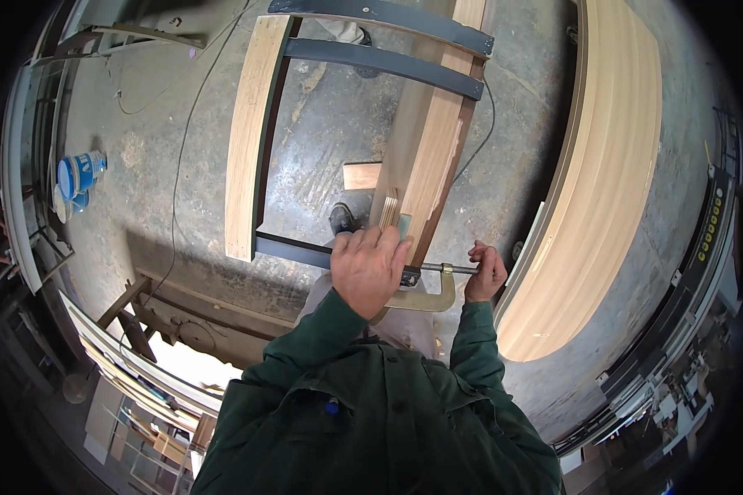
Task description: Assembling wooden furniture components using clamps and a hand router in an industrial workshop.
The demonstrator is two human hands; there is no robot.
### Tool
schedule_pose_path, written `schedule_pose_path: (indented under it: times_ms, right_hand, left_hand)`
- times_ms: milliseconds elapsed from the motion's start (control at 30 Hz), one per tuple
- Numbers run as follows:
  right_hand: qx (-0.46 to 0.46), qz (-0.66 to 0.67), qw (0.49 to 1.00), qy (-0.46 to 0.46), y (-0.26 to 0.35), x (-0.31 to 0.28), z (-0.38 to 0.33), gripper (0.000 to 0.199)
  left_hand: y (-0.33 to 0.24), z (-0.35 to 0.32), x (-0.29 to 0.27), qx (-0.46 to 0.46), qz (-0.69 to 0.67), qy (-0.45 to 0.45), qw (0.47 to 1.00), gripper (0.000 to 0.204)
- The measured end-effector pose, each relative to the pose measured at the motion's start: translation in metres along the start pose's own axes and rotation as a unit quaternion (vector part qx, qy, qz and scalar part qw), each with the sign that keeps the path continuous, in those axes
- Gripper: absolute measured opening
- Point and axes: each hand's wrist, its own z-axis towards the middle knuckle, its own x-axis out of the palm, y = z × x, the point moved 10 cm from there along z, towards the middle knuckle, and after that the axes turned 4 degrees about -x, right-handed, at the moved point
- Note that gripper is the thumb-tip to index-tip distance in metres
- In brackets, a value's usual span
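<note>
A wooden frame has a pale side board (253, 124), a brown side board (442, 148) and dark grey crosspieces (380, 62). At its near right corner is a yellowish C-clamp (447, 290), its screw pointing right. My left hand (367, 268) is closed at that corner, fingers curled over the near end of several thin wooden strips (390, 206); its palm side is hidden. A greenish block (404, 224) sits beside the strips. My right hand (485, 274) is closed around the outer end of the clamp's screw.
A large curved wooden panel (598, 190) stands to the right. A small wood piece (362, 176) lies on the concrete floor inside the frame, near a dark shoe (344, 219). Blue-and-white buckets (78, 175) are at the left. A cable (182, 140) crosses the floor.
</note>
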Motion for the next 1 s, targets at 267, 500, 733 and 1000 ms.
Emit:
schedule_pose_path:
  times_ms: [267, 500, 733, 1000]
  right_hand:
    - [0.006, 0.002, 1.000, -0.005, 0.0000, 0.0000, -0.0003, 0.030]
    - [0.010, 0.013, 1.000, -0.017, -0.0036, -0.0015, -0.0022, 0.031]
    - [0.007, 0.022, 1.000, -0.019, -0.0042, -0.0008, -0.0008, 0.032]
    - [-0.006, 0.029, 0.999, -0.024, -0.0046, -0.0033, -0.0009, 0.032]
  left_hand:
    - [0.0015, -0.0038, -0.0017, -0.006, -0.013, -0.012, 1.000, 0.021]
    - [0.0031, -0.0053, -0.0008, -0.014, -0.015, -0.012, 1.000, 0.020]
    - [0.0031, -0.0050, -0.0008, -0.021, -0.009, -0.011, 1.000, 0.018]
    - [0.0029, -0.0063, -0.0006, -0.034, -0.014, -0.013, 0.999, 0.019]
